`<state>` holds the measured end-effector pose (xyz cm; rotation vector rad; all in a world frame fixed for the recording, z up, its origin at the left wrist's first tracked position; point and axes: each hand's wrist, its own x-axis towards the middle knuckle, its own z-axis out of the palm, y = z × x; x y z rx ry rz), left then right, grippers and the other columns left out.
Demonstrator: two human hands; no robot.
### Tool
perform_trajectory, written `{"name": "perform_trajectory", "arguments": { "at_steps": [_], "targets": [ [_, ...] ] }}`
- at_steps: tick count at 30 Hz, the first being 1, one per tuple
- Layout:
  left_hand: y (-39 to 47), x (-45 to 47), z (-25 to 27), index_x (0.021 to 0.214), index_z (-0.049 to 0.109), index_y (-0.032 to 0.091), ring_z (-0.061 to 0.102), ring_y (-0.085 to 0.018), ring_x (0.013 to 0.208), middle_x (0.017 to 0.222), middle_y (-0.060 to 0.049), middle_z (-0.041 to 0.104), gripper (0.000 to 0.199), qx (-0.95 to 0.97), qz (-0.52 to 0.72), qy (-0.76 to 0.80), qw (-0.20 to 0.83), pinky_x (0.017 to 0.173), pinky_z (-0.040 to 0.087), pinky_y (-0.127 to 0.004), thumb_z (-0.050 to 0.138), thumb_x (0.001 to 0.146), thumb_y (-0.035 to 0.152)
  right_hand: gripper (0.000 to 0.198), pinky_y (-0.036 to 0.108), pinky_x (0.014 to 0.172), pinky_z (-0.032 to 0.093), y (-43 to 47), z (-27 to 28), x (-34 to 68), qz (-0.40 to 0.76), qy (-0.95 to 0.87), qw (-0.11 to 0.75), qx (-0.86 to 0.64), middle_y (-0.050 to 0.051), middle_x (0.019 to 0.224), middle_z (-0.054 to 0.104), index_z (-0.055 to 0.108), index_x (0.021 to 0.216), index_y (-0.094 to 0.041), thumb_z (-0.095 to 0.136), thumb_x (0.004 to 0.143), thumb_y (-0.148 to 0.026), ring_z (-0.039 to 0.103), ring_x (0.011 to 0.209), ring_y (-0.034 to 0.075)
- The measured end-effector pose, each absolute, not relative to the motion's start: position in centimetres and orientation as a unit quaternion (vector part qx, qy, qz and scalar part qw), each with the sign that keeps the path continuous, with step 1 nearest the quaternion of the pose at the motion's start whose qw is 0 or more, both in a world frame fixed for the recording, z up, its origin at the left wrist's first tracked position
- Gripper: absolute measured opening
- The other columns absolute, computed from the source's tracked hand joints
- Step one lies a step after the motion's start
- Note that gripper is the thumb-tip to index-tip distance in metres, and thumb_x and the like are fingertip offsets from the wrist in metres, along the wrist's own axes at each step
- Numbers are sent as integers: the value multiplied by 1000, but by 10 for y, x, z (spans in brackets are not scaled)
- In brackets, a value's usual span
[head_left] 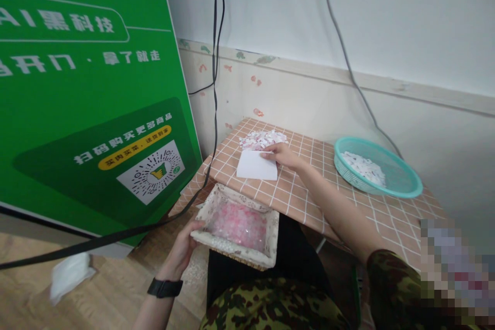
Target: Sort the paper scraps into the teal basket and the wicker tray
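My left hand is closed on the left rim of a cloth-lined wicker basket, held over my lap at the table's front edge. Inside the basket lies a clear plastic bag of small pink and white pieces. With its fingers closed on the upper right edge, my right hand grips a white card at the table's front. Just behind the card is a loose pile of small white and pinkish paper-like pieces.
A turquoise plastic basket with white pieces inside stands at the table's right. The checked brown tablecloth reaches the wall. Black cables hang at left before a green cabinet. A white packet lies on the floor.
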<state>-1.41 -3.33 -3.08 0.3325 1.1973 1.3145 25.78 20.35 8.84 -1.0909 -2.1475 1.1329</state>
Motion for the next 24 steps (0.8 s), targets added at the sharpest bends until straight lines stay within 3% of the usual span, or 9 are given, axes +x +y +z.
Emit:
{"name": "perform_trajectory", "arguments": {
  "at_steps": [5, 11, 14, 16, 19, 21, 24],
  "targets": [
    [-33, -12, -28, 83, 68, 13, 60, -15, 60, 68, 1, 69, 23, 141, 576, 527, 609, 58, 46, -27, 67, 63, 24, 38, 23, 49, 39, 193, 79, 252, 363, -772, 317, -415, 6, 69, 64, 68, 84, -11, 56, 77, -47, 52, 56, 11],
    [-32, -13, -29, 79, 68, 13, 60, -16, 58, 67, 0, 69, 20, 135, 564, 535, 615, 58, 46, -28, 67, 62, 25, 38, 23, 54, 42, 149, 89, 253, 424, -810, 213, -344, 5, 78, 67, 68, 91, -13, 55, 79, -46, 56, 63, 13],
    [-33, -11, -33, 79, 68, 14, 60, -16, 58, 66, 0, 69, 20, 128, 554, 534, 626, 57, 46, -28, 67, 63, 26, 38, 23, 54, 42, 142, 98, 270, 426, -802, 228, -350, 5, 79, 66, 68, 91, -14, 55, 78, -48, 56, 64, 13],
    [-35, -7, -39, 77, 67, 14, 59, -16, 57, 64, 1, 68, 18, 122, 550, 532, 633, 56, 45, -28, 66, 63, 25, 41, 24, 53, 41, 149, 102, 290, 383, -778, 290, -405, 5, 77, 66, 67, 92, -14, 53, 79, -50, 56, 62, 13],
    [-41, 5, -49, 76, 67, 16, 58, -15, 56, 61, 2, 65, 15, 117, 532, 529, 650, 56, 45, -28, 66, 64, 25, 42, 25, 54, 41, 167, 103, 328, 230, -756, 373, -486, 5, 75, 66, 67, 95, -15, 49, 81, -51, 56, 63, 15],
    [-45, 15, -54, 74, 66, 15, 57, -16, 55, 60, 1, 64, 15, 114, 509, 530, 669, 56, 45, -29, 65, 65, 27, 41, 27, 56, 42, 176, 102, 351, 131, -753, 384, -518, 6, 76, 67, 68, 94, -16, 49, 81, -50, 58, 65, 17],
    [-49, 32, -55, 84, 67, 16, 58, -17, 60, 70, -1, 68, 22, 152, 494, 515, 683, 58, 44, -30, 63, 66, 28, 37, 28, 62, 44, 180, 99, 370, 86, -777, 362, -508, 7, 85, 70, 69, 95, -17, 50, 82, -46, 61, 71, 19]
  ]
}}
